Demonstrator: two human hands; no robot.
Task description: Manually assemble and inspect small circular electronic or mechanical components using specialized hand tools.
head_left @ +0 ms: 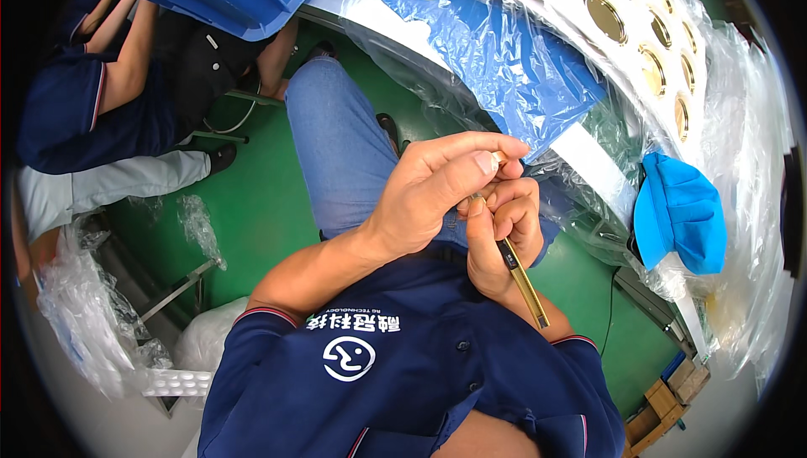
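We seem mid-trim, next needing steadiness: left hand (429,189) pinches small coppery piece (500,157), right hand (503,227) below clamps slim gold metal knife (526,290).

The slim, straight cutter knife (528,291) is gold and black; the navy cloth polo shirt (433,319) carries white print and red-and-white trim; the peaked fabric cap (683,212) is bright blue, the smooth floor (252,227) green.

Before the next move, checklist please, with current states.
1. Left hand holding the small copper-coloured piece: ok, pinched.
2. Right hand gripping the gold-coloured cutter: ok, body slants back toward the wearer.
3. Cutter's working end clear of the fingers: cannot tell, detail too small.
4. Hands covered: not ok, both bare.
5. Blue cap apart from both hands: ok.
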